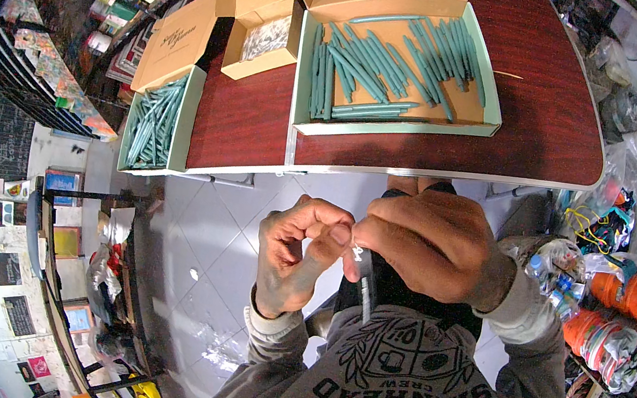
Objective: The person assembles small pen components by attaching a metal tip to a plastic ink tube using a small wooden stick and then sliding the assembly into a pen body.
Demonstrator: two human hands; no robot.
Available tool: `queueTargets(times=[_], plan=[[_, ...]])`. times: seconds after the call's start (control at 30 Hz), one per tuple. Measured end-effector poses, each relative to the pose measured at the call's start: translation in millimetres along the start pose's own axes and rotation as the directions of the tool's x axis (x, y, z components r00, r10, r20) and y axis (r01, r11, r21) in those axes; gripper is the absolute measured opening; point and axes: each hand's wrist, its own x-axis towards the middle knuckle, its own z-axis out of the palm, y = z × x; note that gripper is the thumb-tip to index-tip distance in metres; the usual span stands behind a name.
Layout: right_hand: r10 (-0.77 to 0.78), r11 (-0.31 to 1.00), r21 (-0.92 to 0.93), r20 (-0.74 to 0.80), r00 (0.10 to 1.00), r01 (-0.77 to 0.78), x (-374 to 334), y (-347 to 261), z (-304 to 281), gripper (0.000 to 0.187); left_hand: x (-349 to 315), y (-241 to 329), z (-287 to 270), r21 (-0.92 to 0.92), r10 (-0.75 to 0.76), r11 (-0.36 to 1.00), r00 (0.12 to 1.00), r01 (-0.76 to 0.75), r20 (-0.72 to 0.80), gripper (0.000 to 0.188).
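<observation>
Both hands meet in front of my torso, just off the table's near edge. My left hand [296, 254] is closed, thumb and index finger pressed together. Against it, my right hand [438, 244] is closed too, its fingertips touching the left ones. A tiny whitish piece [357, 251] shows between the fingertips; its kind is too small to tell. Below them hangs a narrow pale strip [366, 297] over my dark clothing. Beyond the hands, a large open box [401, 132] holds several slim teal sticks [370, 64].
On the dark red table [240, 119], a smaller box [258, 68] contains clear little pieces, and a left-hand box [187, 119] is full of teal sticks. Orange buckets [630, 296] and plastic bags [621, 193] crowd the right. A shelf rack [120, 277] stands at left.
</observation>
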Motion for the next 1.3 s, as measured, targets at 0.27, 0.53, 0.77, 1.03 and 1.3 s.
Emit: queueTargets(times=[0.27, 0.53, 0.77, 1.03, 1.3], plan=[[0.202, 0.962, 0.191, -0.015, 0.979, -0.195, 4, -2, 2, 0.011, 1, -13, 10, 0.424, 0.247, 0.888, 0.962, -0.178, -0.113, 0.007], [0.503, 0.830, 0.329, -0.092, 0.859, -0.450, 3, -16, 18, 0.006, 3, -17, 17, 0.383, 0.291, 0.897, 0.947, -0.221, -0.135, 0.006], [0.700, 0.491, 0.647, 0.105, 0.706, -0.583, 2, -28, 17, 0.006, 1, -8, 22, 0.090, 0.107, 0.991, 0.989, -0.098, -0.103, 0.009], [0.625, 0.566, 0.622, 0.105, 0.773, -0.542, 2, -22, 14, 0.007, 6, -11, 13, 0.115, 0.216, 0.972, 0.974, -0.207, -0.075, 0.013], [0.150, 0.967, 0.230, -0.161, 0.975, -0.111, -13, 2, 29, 0.021, 9, -20, 17, -0.232, 0.011, 0.972, 0.989, -0.044, -0.144, 0.011]])
